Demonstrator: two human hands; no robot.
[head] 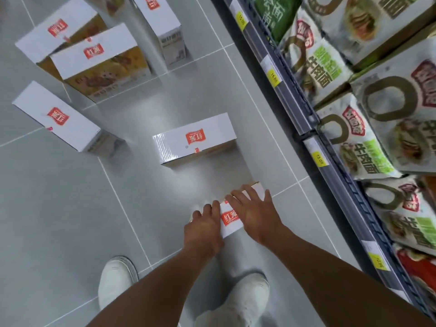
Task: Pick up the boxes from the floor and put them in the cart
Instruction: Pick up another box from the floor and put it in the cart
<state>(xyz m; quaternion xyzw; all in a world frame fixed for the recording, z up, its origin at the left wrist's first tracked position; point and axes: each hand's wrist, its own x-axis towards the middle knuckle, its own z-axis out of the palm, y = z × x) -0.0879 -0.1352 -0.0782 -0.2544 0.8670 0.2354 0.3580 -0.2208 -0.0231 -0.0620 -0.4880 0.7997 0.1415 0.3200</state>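
1. The nearest box (230, 219), white with a red logo on top, sat on the grey tiled floor (70, 220) close to the floor's right edge, where the shelf (304, 114) stood
2. The left hand (204, 224) gripped the left end of that box, its fingers (207, 208) curled close together over the edge; blur hid how far they wrapped
3. The right hand (253, 212) rested flat on the box's top, its fingers (238, 194) straight and slightly spread, with the thumb splayed out towards the shelf
4. A second box (195, 140) of the same kind sat on the floor just beyond the hands, apart from the nearest box
5. A third box (59, 120) sat well to the left of the second, towards the floor's left edge
6. Towards the far left corner, a fourth box (99, 64) stood in front of a fifth box (59, 29); they overlapped in view, and whether they touched could not be told
7. A sixth box (162, 24) stood at the far edge, to the right of that pair
8. The shelf held noodle packs (361, 142), and yellow price tags (273, 77) sat on its front rail
9. Two white shoes (115, 279) stood on the floor at its near edge, under the forearms
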